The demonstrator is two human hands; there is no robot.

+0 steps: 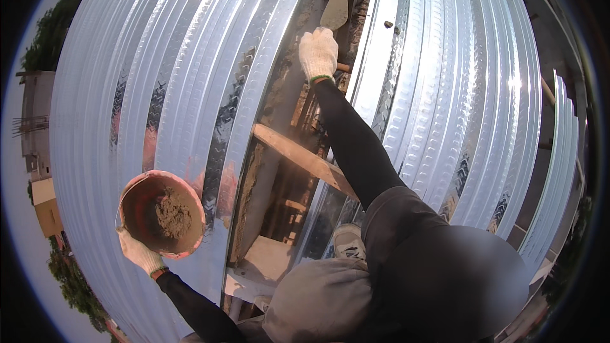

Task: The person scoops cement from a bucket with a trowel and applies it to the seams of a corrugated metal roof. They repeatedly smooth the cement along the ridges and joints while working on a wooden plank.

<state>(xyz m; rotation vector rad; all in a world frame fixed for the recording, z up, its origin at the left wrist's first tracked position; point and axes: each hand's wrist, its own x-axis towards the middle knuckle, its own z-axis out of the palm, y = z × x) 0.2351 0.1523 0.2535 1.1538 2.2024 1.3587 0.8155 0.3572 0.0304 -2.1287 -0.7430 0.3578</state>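
My left hand [140, 251], in a pale knit glove, grips the rim of a reddish bucket [130, 213] at the lower left. Inside the bucket lies a lump of grey-brown mortar [173, 213]. My right hand [318, 55], gloved the same way, is stretched far forward and closed around a trowel whose handle is hidden in the fist. The mortar-coated blade of the trowel [335, 9] points away from me, over the gap between the metal sheets. Below it runs a mortar-smeared concrete ledge [279, 92] along the gap.
Shiny ribbed metal decking sheets spread on the left [210, 44] and right [438, 89]. Between them an open gap drops to a lower level, crossed by a wooden plank [305, 160]. My shoe [349, 241] stands beside the gap. A small dark lump [388, 24] lies on the right sheet.
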